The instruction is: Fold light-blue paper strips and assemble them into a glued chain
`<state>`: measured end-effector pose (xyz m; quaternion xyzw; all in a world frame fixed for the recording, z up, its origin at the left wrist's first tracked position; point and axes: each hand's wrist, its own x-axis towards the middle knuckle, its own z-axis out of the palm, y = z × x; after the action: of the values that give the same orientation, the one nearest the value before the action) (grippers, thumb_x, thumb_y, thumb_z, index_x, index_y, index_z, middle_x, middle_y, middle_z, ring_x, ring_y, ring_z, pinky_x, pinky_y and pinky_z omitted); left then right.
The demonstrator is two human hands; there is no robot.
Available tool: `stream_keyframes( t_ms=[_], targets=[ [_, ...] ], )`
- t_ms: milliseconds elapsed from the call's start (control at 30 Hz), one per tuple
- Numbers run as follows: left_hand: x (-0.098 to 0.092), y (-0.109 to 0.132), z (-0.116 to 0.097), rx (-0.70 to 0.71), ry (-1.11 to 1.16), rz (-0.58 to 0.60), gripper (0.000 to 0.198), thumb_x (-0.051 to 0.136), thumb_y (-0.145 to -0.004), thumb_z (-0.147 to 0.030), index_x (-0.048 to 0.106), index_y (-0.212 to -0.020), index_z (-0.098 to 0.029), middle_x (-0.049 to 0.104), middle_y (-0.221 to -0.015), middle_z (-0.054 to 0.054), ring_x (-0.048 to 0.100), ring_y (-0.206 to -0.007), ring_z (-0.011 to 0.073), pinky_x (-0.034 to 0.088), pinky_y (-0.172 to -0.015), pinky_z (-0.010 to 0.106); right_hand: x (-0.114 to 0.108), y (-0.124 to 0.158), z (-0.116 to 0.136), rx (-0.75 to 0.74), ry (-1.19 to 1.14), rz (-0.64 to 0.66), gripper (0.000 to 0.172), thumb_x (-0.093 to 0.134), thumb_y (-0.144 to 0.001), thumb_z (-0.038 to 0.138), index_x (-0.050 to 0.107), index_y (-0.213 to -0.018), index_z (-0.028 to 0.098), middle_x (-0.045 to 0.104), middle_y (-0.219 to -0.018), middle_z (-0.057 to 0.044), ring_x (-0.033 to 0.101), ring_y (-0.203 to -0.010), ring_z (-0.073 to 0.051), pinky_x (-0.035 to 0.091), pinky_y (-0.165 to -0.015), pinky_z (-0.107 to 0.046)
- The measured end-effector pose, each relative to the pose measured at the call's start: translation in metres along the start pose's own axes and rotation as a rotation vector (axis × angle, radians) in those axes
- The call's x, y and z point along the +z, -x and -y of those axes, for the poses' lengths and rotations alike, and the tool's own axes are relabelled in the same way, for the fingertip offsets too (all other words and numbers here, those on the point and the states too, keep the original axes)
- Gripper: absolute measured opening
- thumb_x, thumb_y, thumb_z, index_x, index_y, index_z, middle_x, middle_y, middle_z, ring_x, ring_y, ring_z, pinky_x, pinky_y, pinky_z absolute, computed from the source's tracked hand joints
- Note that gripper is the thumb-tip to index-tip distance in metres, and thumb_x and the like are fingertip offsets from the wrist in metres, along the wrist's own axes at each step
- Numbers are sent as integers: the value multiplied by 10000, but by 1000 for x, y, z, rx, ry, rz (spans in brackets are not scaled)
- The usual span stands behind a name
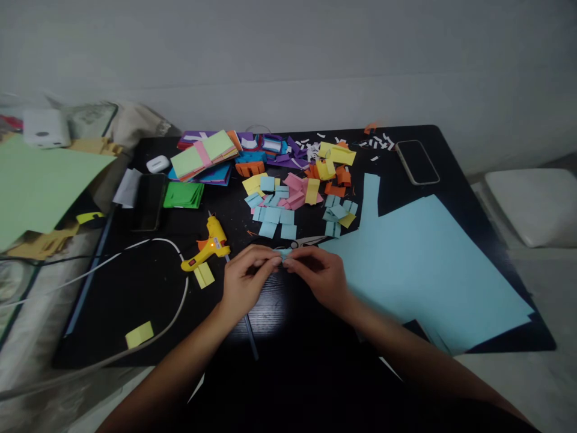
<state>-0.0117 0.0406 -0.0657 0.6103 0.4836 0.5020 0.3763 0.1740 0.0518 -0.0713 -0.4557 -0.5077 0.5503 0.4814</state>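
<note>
Between my fingertips I pinch a small light blue paper piece (285, 254), close to the middle of the black table (288, 325). My left hand (247, 270) is closed on its left end, and my right hand (320, 270) is closed on its right end. Just beyond lie several light blue paper pieces (271, 215), and a pair of scissors (309, 241) is partly hidden behind my right hand. A yellow glue gun (208, 243) with a lit orange light rests left of my left hand. A glue stick (250, 337) lies below it, partly covered by my left arm.
A large light blue sheet (419, 270) covers the right side. Pink pieces (296, 191), a stack of coloured paper (205, 157), green paper (184, 195) and white scraps (381, 142) lie further back. Two phones (417, 162) flank the papers. A white cable (186, 294) loops at left.
</note>
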Motion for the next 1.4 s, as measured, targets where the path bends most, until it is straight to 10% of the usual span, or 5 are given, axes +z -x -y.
stream_keyframes(
  t_ms=[767,1400],
  targets=[
    [0,0,11,-235,45,152,136,725,-966,-306,737,-1045,-197,750,-781,-5,721,-670,117,589,-666,216,-5,-9,-12,173,-43,144,255,843,-825,399,714,-959,225,762,-809,-9,738,-714,-172,625,-735,-326],
    [5,2,12,-237,144,166,281,743,-949,-350,605,-1152,-213,794,-865,22,792,-782,181,659,-717,298,-5,-15,-7,195,-127,6,390,905,-749,495,673,-891,215,734,-782,0,710,-658,-164,646,-662,-322]
  ],
)
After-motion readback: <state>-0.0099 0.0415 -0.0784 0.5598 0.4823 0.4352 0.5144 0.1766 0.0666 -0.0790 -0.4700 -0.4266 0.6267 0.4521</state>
